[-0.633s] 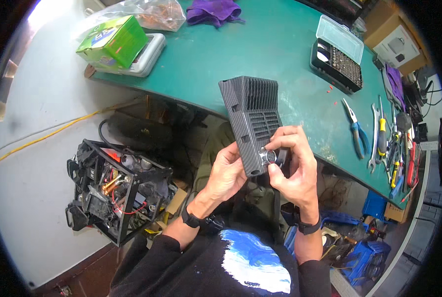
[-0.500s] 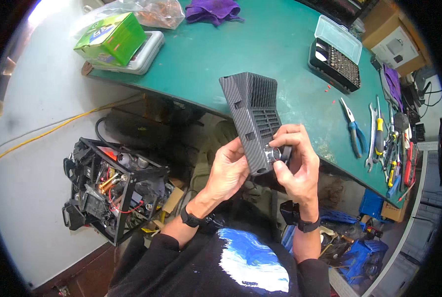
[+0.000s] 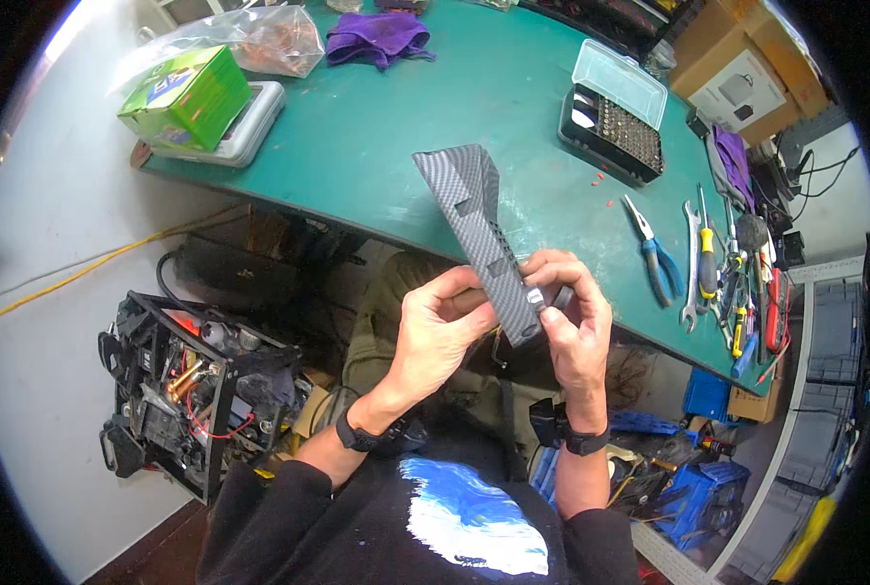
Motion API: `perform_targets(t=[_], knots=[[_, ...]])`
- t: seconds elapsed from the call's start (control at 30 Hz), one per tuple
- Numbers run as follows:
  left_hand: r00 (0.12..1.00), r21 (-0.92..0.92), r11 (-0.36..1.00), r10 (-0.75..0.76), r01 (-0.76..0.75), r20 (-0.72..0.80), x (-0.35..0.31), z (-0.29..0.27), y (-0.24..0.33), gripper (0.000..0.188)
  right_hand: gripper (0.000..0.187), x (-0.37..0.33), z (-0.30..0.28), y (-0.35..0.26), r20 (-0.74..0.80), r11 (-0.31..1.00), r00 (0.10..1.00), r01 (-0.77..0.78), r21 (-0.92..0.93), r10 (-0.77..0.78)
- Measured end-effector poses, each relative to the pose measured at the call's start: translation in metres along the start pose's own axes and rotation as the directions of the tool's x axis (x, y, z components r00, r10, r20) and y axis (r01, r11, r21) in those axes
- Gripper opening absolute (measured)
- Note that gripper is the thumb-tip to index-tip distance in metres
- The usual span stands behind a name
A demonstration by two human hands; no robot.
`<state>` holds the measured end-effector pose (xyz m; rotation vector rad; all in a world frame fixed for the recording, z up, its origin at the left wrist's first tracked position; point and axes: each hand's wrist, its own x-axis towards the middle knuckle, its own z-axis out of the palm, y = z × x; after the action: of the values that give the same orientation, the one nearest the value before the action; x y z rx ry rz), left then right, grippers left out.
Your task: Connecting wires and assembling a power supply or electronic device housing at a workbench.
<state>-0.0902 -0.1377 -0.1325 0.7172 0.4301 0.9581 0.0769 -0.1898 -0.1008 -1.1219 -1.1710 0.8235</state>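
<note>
Over the near table edge I hold up a carbon-fibre-patterned vented panel [image 3: 476,234], tilted, its side wall with small square cut-outs facing me. My left hand [image 3: 427,336] has thumb and index finger at its lower left side; the other fingertips are hidden. My right hand [image 3: 579,327] grips the lower right end, thumb in front and fingers curled over the far side. Between the right thumb and index finger shows a small shiny fitting [image 3: 534,295] on the panel. Most of the slatted face is turned out of sight.
On the green table [image 3: 357,146] lie pliers [image 3: 654,255], a wrench [image 3: 691,268], a screwdriver [image 3: 707,258] and other tools. Farther back sit an open bit case [image 3: 615,146], a green box [image 3: 186,97] and a purple cloth [image 3: 376,39]. A black-framed machine [image 3: 191,385] stands at left.
The panel has turned so its slatted face is now nearly edge-on. The left thumb has come forward against its side. The whole view has shifted, with table items appearing farther left.
</note>
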Motion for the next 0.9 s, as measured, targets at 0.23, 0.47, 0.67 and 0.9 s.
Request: perform_targets(t=[0.23, 0.47, 0.67, 0.9], knots=[[0.997, 0.057, 0.996, -0.076, 0.075, 0.016, -0.002, 0.001, 0.002, 0.026, 0.030, -0.005, -0.001, -0.007, -0.033, 0.999, 0.998, -0.047, -0.008, 0.047], [0.997, 0.101, 0.992, -0.073, 0.071, 0.015, -0.004, 0.006, 0.005, 0.026, 0.029, -0.011, -0.001, -0.005, -0.064, 0.999, 0.997, -0.049, -0.005, 0.049], [0.999, 0.112, 0.993, -0.041, 0.041, -0.007, -0.009, -0.001, -0.001, 0.025, 0.027, -0.011, 0.004, -0.005, -0.054, 0.998, 0.998, -0.034, -0.054, 0.031], [0.988, -0.015, 0.988, 0.154, -0.154, 0.005, -0.015, -0.025, -0.009, 0.038, 0.031, -0.004, 0.028, -0.010, -0.016, 0.986, 1.000, -0.019, -0.163, 0.017]])
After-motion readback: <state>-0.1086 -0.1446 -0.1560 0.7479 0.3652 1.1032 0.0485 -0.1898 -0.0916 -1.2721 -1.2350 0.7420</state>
